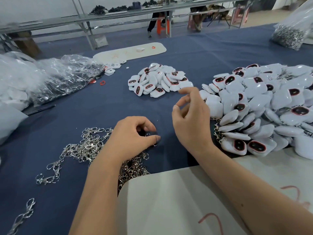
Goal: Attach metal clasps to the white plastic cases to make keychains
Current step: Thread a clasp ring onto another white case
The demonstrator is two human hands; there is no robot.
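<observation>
Metal clasps (pixel 88 146) lie in a loose tangle on the blue cloth (pixel 84 107), partly under the left forearm. Left hand (pixel 133 133) rests at the tangle's right edge, fingers curled down onto a small ring; whether it pinches is unclear. Right hand (pixel 189 119) is raised, fingers loosely bent, holding nothing. Small heap of white plastic cases (pixel 159 80) beyond the hands. Large heap with clasps fitted (pixel 264 107) just right of the right hand.

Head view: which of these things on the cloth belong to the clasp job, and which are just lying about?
Job:
left hand, fingers curled at the metal clasps
right hand, raised, holding nothing visible
small pile of white cases
big pile with clasps on
bag of clasps

Lying about:
clear plastic bags
red rings
white board
pen
</observation>
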